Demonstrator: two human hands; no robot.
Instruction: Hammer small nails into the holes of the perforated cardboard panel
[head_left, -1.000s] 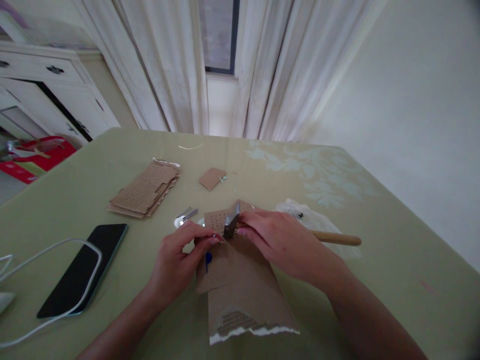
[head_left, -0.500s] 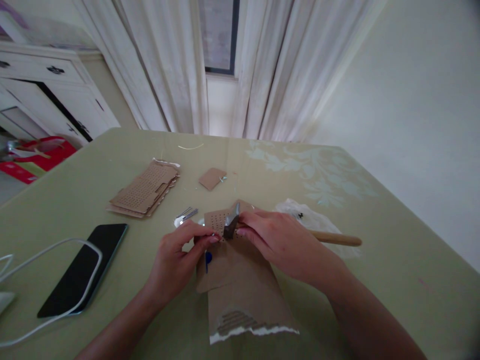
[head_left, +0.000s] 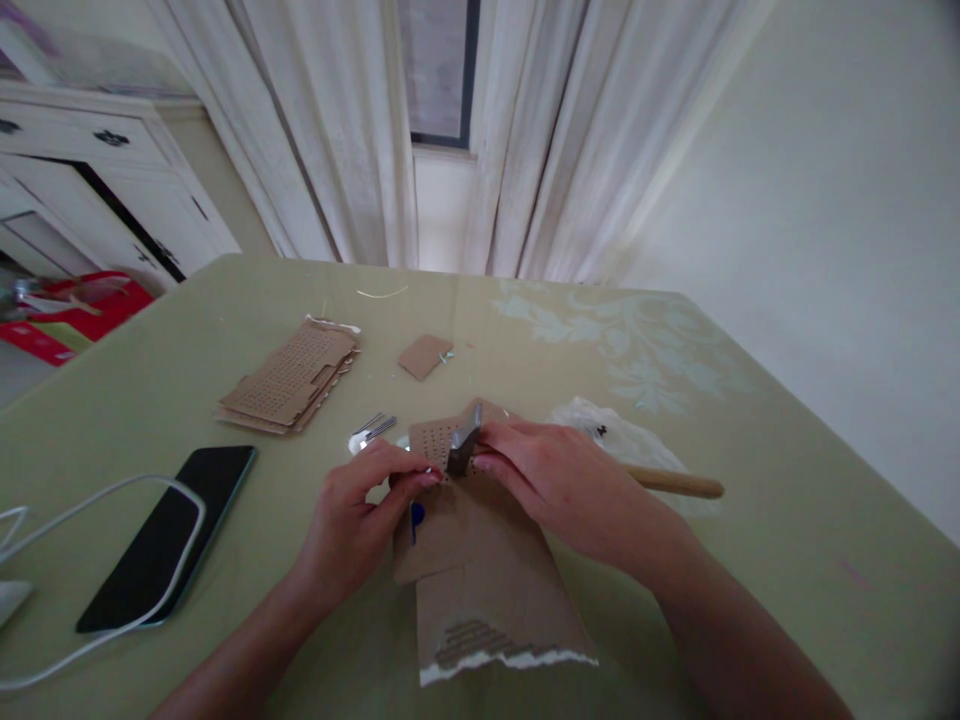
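Observation:
My right hand [head_left: 559, 480] is wrapped round a hammer [head_left: 464, 440] near its head; the wooden handle sticks out to the right past the hand. The metal head rests low over a piece of brown cardboard [head_left: 510, 580] with rows of punched holes at its far end and a torn near edge. Beside the hammer head, my left hand [head_left: 367, 510] pinches thumb and forefinger together at the cardboard's left side. A tiny shiny bit shows at those fingertips, too small to name. A blue mark [head_left: 417, 515] lies on the cardboard below them.
Behind my left hand lie several thin metal pins [head_left: 379, 428]. A stack of perforated cardboard [head_left: 292, 375] and a small cardboard square [head_left: 424, 356] sit farther back. At left is a black phone [head_left: 169, 540] under a white cable [head_left: 199, 500]; at right, a crumpled plastic bag [head_left: 630, 435].
Almost nothing differs. Both hands, the hammer and the cardboard keep nearly the same places, with only a very slight shift at the left fingertips.

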